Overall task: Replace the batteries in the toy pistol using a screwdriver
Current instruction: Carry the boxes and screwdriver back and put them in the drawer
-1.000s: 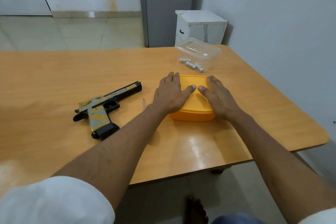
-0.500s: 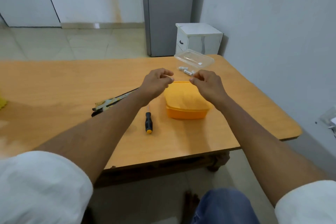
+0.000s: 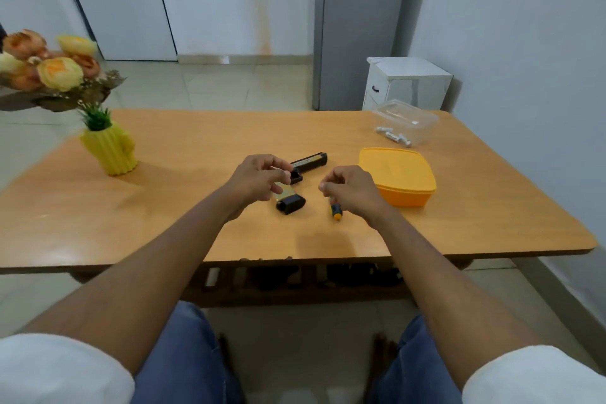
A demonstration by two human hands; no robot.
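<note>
The toy pistol (image 3: 310, 161), black with gold camouflage, lies flat on the wooden table (image 3: 196, 233), its grip (image 3: 290, 203) toward me. My left hand (image 3: 259, 179) hovers over its middle with loosely curled fingers, and I see nothing in them. The screwdriver (image 3: 336, 210) lies to the pistol's right; only its black and orange handle end shows. My right hand (image 3: 352, 190) hangs above the rest of it, fingers loosely curled, with no visible hold. Several batteries (image 3: 393, 136) lie in a clear plastic box (image 3: 423, 120) at the far right.
A closed yellow box (image 3: 398, 175) sits just right of my right hand. A yellow vase (image 3: 110, 151) of artificial flowers stands at the table's left. A white cabinet (image 3: 408, 82) and a grey wall lie beyond the far right corner.
Both hands left the yellow box and drew back toward me, the left over the pistol, the right over the screwdriver. The camera view pulled back, bringing the vase into sight.
</note>
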